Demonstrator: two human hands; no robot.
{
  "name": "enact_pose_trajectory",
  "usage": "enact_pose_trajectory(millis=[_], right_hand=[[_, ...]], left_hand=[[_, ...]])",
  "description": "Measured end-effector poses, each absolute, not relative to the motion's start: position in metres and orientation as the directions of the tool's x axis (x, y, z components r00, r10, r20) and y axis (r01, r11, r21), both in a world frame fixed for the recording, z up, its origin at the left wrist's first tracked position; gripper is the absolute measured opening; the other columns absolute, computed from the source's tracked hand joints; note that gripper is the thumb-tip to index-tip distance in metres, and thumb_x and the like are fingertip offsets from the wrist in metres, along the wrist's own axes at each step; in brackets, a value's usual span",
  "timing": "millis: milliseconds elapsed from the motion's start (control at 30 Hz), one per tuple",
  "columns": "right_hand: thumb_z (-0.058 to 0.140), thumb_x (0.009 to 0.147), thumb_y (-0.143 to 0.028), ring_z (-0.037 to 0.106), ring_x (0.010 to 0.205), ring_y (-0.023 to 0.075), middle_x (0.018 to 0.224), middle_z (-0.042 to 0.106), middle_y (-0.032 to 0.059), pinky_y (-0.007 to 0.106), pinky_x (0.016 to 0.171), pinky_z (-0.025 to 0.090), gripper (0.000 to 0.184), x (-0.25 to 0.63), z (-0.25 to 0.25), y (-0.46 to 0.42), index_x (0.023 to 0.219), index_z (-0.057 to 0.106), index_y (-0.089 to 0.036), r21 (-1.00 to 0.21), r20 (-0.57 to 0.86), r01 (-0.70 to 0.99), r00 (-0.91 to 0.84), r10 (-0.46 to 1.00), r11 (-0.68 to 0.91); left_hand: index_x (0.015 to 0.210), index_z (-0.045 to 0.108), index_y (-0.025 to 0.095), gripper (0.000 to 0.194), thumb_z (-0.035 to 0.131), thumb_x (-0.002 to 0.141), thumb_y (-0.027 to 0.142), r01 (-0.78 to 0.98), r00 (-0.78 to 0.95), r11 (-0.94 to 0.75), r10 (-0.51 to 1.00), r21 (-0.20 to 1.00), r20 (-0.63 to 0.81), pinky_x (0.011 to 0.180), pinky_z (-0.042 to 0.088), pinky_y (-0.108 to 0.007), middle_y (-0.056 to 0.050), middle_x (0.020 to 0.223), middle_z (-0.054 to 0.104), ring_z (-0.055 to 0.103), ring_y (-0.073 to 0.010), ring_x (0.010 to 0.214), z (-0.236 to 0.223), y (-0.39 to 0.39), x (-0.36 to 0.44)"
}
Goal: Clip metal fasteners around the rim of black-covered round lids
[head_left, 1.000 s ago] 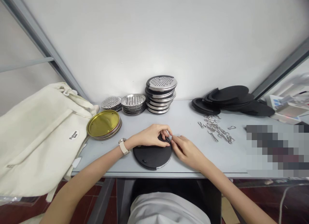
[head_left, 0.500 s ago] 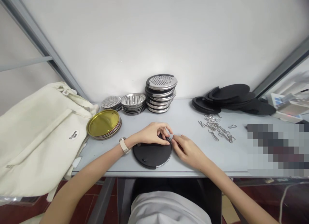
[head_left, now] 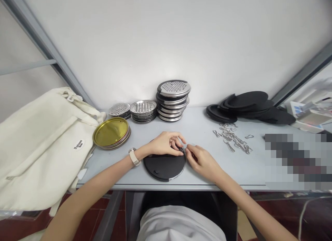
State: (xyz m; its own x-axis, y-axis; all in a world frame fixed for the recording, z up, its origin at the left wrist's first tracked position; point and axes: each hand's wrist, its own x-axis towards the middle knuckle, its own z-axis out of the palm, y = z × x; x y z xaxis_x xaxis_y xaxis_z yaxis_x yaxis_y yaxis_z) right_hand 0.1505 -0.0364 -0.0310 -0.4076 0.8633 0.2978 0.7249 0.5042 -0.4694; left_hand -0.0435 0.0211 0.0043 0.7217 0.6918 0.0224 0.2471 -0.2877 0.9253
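Observation:
A round black disc (head_left: 165, 167) with a silvery rim showing along its right side lies flat near the table's front edge. Reaching over its far side, my left hand (head_left: 167, 144) has thumb and fingers pinched at the disc's upper right edge. There a small metal clip (head_left: 183, 149) shows between my hands, mostly covered by fingers. My right hand (head_left: 202, 160) pinches the same clip from the right, thumb against curled fingers. Loose metal clips (head_left: 234, 139) lie in a scattered pile farther right.
Behind stand a tall stack of grater discs with black holders (head_left: 173, 101), two lower stacks of perforated discs (head_left: 143, 111) and a pile of golden lids (head_left: 111, 132). Black discs (head_left: 249, 104) are heaped at the back right. A cream bag (head_left: 46, 147) rests at left.
My hands stay pinched at the disc's edge with almost no movement. The disc and right hand sit very slightly farther right in the view.

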Motion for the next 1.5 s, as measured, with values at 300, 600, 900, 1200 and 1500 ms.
enact_pose_trajectory(millis=[300,600,900,1200,1500], right_hand=[[0.036,0.094,-0.024,0.048,0.056,0.0162,0.056,0.047,-0.0015,0.026,0.055,0.034,0.027,0.151,-0.032,-0.035,0.067,0.039,-0.023,-0.463,0.296,0.745,-0.380,0.876,0.480],[0.036,0.094,-0.026,0.047,0.053,0.0155,0.056,0.048,-0.0013,0.026,0.052,0.034,0.028,0.151,-0.032,-0.035,0.067,0.040,-0.023,-0.476,0.307,0.750,-0.347,0.886,0.459],[0.034,0.095,-0.027,0.047,0.053,0.0161,0.055,0.044,-0.0026,0.026,0.052,0.033,0.026,0.153,-0.032,-0.035,0.069,0.036,-0.024,-0.484,0.305,0.761,-0.317,0.898,0.433],[0.034,0.095,-0.028,0.049,0.054,0.0166,0.057,0.047,-0.0019,0.025,0.053,0.034,0.024,0.152,-0.034,-0.033,0.072,0.038,-0.023,-0.481,0.289,0.770,-0.311,0.905,0.419],[0.033,0.096,-0.029,0.051,0.058,0.0176,0.060,0.051,-0.0006,0.025,0.055,0.035,0.023,0.152,-0.035,-0.032,0.076,0.042,-0.023,-0.472,0.255,0.772,-0.342,0.904,0.426]], left_hand=[[0.101,0.061,0.013,0.039,0.074,0.065,0.018,0.214,0.683,-0.267,0.729,0.940,0.051,0.068,0.049,-0.022,-0.007,0.089,0.069,0.063,-0.0107,0.072,0.000,0.017,-0.039],[0.100,0.062,0.013,0.038,0.075,0.065,0.020,0.217,0.675,-0.260,0.736,0.941,0.048,0.067,0.050,-0.022,-0.007,0.088,0.069,0.063,-0.0109,0.071,-0.001,0.018,-0.039],[0.097,0.062,0.014,0.036,0.075,0.065,0.022,0.209,0.649,-0.281,0.756,0.937,0.082,0.065,0.049,-0.021,-0.004,0.082,0.067,0.062,-0.0109,0.070,-0.005,0.015,-0.036],[0.095,0.061,0.015,0.033,0.074,0.067,0.025,0.274,0.640,-0.384,0.757,0.882,0.130,0.060,0.044,-0.018,-0.003,0.087,0.067,0.062,-0.0096,0.068,-0.004,0.012,-0.035],[0.094,0.057,0.018,0.029,0.071,0.070,0.027,0.389,0.633,-0.500,0.756,0.774,0.170,0.062,0.046,-0.021,-0.001,0.095,0.060,0.057,-0.0085,0.066,0.001,0.008,-0.035]])
